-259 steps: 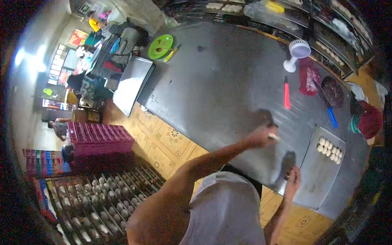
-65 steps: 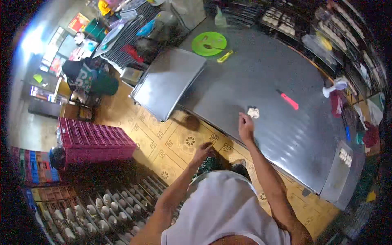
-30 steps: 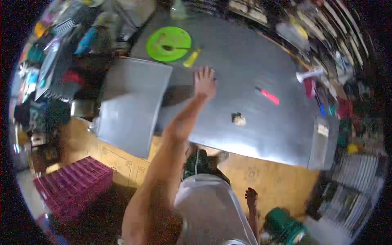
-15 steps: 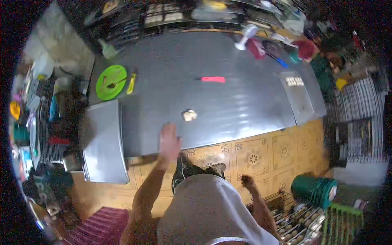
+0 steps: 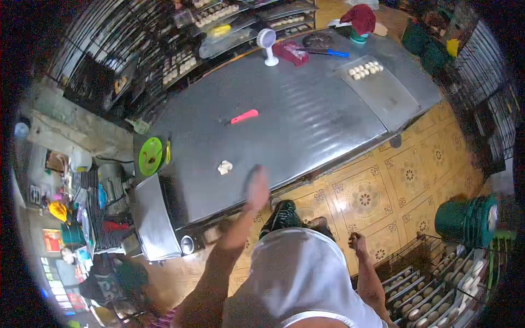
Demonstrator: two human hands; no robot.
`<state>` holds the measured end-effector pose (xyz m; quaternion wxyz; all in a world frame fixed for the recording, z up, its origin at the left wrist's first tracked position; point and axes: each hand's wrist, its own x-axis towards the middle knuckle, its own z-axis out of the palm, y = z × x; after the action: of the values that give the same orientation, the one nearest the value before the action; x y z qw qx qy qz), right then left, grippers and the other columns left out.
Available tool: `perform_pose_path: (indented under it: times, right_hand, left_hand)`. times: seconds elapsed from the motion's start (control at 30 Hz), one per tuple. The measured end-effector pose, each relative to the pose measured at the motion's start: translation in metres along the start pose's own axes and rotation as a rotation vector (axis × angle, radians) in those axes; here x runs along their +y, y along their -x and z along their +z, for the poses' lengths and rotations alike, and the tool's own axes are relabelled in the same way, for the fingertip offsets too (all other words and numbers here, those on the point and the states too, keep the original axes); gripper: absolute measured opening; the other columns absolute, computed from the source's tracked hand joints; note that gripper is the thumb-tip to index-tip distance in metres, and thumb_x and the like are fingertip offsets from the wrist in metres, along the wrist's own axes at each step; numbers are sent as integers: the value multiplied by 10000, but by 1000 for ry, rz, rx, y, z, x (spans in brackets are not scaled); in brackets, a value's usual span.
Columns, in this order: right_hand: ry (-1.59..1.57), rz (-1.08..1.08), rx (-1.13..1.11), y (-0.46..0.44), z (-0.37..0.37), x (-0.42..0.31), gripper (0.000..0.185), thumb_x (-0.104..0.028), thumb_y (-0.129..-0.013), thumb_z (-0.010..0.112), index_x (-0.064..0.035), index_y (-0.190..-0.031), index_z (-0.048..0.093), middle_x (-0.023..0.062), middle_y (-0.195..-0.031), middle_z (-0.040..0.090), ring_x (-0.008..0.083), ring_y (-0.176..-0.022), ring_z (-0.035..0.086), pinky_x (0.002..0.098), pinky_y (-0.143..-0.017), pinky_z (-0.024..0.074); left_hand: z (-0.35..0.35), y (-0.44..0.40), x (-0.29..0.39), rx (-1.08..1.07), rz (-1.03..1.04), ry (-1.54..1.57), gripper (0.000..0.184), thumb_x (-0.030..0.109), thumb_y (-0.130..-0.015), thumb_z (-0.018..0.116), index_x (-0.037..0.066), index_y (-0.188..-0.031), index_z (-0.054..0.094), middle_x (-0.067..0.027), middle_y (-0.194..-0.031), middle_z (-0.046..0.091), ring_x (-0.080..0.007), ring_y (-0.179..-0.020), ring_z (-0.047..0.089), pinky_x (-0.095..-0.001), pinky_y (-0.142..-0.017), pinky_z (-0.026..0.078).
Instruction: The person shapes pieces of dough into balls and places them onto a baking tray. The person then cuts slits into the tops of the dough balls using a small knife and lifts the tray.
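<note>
My left hand (image 5: 258,188) is over the front edge of the dark metal table (image 5: 306,109), blurred by motion, its fingers stretched out and nothing in it. To its left, apart from it, lies a small lump of dough (image 5: 225,167). Farther back rests a tool with a pink handle (image 5: 244,116), probably a knife or scraper. My right hand (image 5: 358,244) hangs low beside my body, above the tiled floor. Its fingers are loosely curled, and no object shows in them. A tray (image 5: 391,101) at the table's right end bears several dough balls (image 5: 365,70).
A green plate (image 5: 150,156) and a yellow-handled tool (image 5: 168,151) are at the table's left end. A small white fan (image 5: 268,46) stands at the back near a blue-handled tool (image 5: 338,53). Green buckets (image 5: 465,221) and a rack of dough balls (image 5: 432,300) are at the right.
The view has turned and shifted to the right. My left hand, earlier left of the dough lump, is now right of it. The lump and the pink-handled tool still lie on the table.
</note>
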<state>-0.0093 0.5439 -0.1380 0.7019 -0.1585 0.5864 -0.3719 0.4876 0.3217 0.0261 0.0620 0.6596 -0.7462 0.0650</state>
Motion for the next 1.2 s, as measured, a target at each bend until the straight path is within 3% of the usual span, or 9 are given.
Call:
perform_pose_path:
  times: [0.1, 0.23, 0.43, 0.77, 0.97, 1.03, 1.07, 1.1, 1.2]
  right_hand:
    - [-4, 88, 1, 12, -44, 63, 123, -215, -951, 598, -94, -968, 611, 24, -791, 599, 156, -629, 589, 290, -520, 484]
    - [-170, 64, 243, 71, -12, 54, 188, -139, -938, 591, -103, -763, 533, 12, -656, 513, 135, -565, 515, 280, -490, 424]
    - [-177, -158, 478, 113, 29, 55, 88, -98, -916, 555, -40, -883, 613, 54, -712, 584, 161, -582, 559, 317, -512, 464]
    - [195, 171, 760, 104, 149, -32, 225, -135, -935, 565, 45, -1052, 631, 92, -849, 665, 161, -662, 637, 294, -561, 505]
    - [-9, 97, 681, 79, 164, -38, 199, -127, -950, 588, 32, -1069, 603, 90, -844, 639, 186, -646, 623, 287, -542, 498]
    - [-65, 133, 708, 67, 170, -48, 189, -137, -950, 576, 0, -1079, 595, 95, -849, 637, 183, -671, 619, 291, -529, 491]
    - [-94, 92, 665, 61, 167, -45, 215, -166, -957, 556, -12, -1103, 589, 96, -849, 636, 187, -667, 616, 294, -530, 490]
    - [-117, 50, 609, 52, 160, -42, 242, -194, -963, 536, -23, -1128, 583, 97, -848, 636, 191, -662, 612, 296, -532, 488]
    - [-554, 90, 420, 34, 120, -22, 300, -193, -960, 498, 8, -1171, 570, 120, -873, 647, 226, -671, 625, 342, -583, 518]
  left_hand:
    - [-2, -63, 66, -31, 150, 461, 499, 53, -895, 449, -3, -1391, 437, -182, -1413, 477, -330, -1359, 391, -416, -1165, 256]
    - [48, -119, 96, -57, 319, 193, 525, 81, -862, 502, 109, -1386, 477, -139, -1393, 496, -343, -1371, 370, -515, -1133, 264]
    - [45, -251, 53, 57, 172, -112, 599, 221, -867, 543, 158, -1443, 388, -124, -1516, 327, -400, -1412, 253, -608, -1104, 210]
    - [98, -437, -37, -92, -173, 62, 558, 398, -997, 385, 120, -1478, 334, -122, -1555, 279, -404, -1419, 235, -635, -1073, 225]
    - [135, -446, -46, 113, -37, 32, 543, 390, -997, 394, 61, -1428, 395, -166, -1476, 397, -412, -1393, 289, -629, -1082, 227]
    - [206, -430, -55, 87, 64, 1037, 513, 384, -974, 435, 108, -1406, 458, -119, -1512, 370, -335, -1429, 253, -538, -1105, 240]
    - [88, -405, -27, -295, 131, 431, 574, 376, -971, 429, 71, -1455, 386, -143, -1562, 270, -345, -1461, 170, -531, -1145, 197]
    - [137, -371, -12, 74, 180, 250, 606, 340, -963, 439, 35, -1476, 337, -186, -1564, 239, -355, -1469, 141, -521, -1172, 165]
    - [74, -324, 11, 8, 149, 231, 617, 247, -906, 490, -73, -1416, 354, -240, -1503, 326, -415, -1424, 231, -484, -1175, 212]
